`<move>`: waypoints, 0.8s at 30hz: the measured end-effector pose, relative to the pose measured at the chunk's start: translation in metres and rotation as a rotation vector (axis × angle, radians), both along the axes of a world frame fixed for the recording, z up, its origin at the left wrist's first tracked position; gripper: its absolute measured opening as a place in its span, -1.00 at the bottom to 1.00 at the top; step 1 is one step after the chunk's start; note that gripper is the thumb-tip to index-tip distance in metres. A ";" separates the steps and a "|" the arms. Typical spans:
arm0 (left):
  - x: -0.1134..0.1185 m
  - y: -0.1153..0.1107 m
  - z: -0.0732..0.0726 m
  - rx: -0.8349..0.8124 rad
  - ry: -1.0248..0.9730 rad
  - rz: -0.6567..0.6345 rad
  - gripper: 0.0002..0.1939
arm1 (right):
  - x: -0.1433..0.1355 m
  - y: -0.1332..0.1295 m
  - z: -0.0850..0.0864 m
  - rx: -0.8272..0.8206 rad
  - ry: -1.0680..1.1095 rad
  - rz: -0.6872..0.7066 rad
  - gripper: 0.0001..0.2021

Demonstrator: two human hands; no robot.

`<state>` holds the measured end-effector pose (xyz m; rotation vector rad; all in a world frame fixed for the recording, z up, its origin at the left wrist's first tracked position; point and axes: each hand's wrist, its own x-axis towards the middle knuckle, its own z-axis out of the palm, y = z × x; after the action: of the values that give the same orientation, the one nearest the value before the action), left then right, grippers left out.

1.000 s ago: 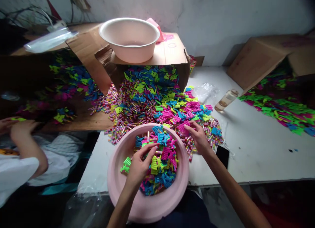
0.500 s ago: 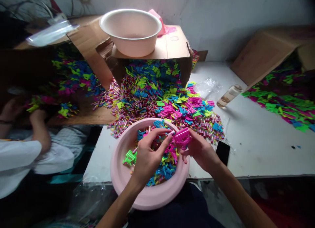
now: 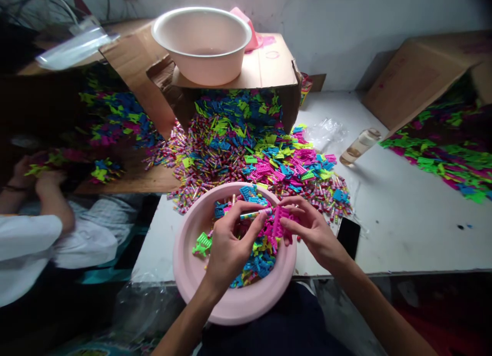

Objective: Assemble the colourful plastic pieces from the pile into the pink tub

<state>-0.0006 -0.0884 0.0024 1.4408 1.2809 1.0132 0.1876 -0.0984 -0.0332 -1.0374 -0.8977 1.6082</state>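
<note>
Between the thumb and fingers of my left hand is a small striped tube, lying roughly level and pointing right. My right hand pinches a pink plastic piece with a row of slots, close to the tube's right end. Whether the two parts touch, I cannot tell. Both hands are over a pale pink basin holding blue, pink, yellow and green plastic pieces. A green slotted piece lies at the basin's left inside.
Loose striped tubes and coloured pieces spill from a cardboard box bearing a white basin. A phone and a bottle are on the right. At left, a co-worker's hands handle similar pieces.
My right hand has turned the pink piece more upright, and its fingers now reach over it from the right. My left hand keeps the tube in nearly the same place.
</note>
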 end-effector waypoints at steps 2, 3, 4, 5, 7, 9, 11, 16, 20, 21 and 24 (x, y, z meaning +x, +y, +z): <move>0.000 -0.001 0.000 0.011 0.024 -0.019 -0.77 | -0.001 -0.001 0.003 0.067 -0.113 -0.061 -0.70; 0.000 -0.002 -0.001 0.020 0.041 -0.026 -0.77 | -0.001 -0.001 0.005 0.088 -0.162 -0.093 -0.69; 0.000 -0.002 -0.001 0.030 0.058 -0.031 -0.78 | -0.002 -0.001 0.006 0.102 -0.204 -0.120 -0.70; 0.000 -0.002 -0.001 0.040 0.070 -0.036 -0.78 | -0.002 -0.001 0.007 0.112 -0.236 -0.137 -0.71; -0.001 -0.003 -0.003 0.056 0.087 -0.049 -0.79 | -0.004 -0.002 0.009 0.125 -0.282 -0.152 -0.77; 0.000 -0.004 -0.005 0.077 0.107 -0.065 -0.80 | -0.006 -0.003 0.008 0.140 -0.312 -0.159 -0.80; 0.001 -0.006 -0.008 0.136 0.151 -0.069 -0.81 | -0.008 -0.005 0.006 0.163 -0.331 -0.171 -0.81; 0.004 -0.012 -0.011 0.412 0.356 -0.016 -0.82 | -0.014 -0.008 -0.001 0.227 -0.320 -0.226 -0.84; 0.005 -0.014 -0.008 0.462 0.391 -0.016 -0.81 | -0.014 -0.009 -0.002 0.248 -0.283 -0.234 -0.86; 0.004 -0.014 -0.007 0.452 0.383 -0.028 -0.81 | -0.013 -0.010 -0.002 0.255 -0.282 -0.233 -0.87; 0.000 -0.013 -0.003 0.432 0.352 -0.066 -0.80 | -0.012 -0.010 -0.002 0.288 -0.273 -0.224 -0.87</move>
<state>-0.0002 -0.1012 -0.0010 2.0517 1.2959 1.0665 0.1755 -0.1085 -0.0352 -1.1222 -1.1157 1.1301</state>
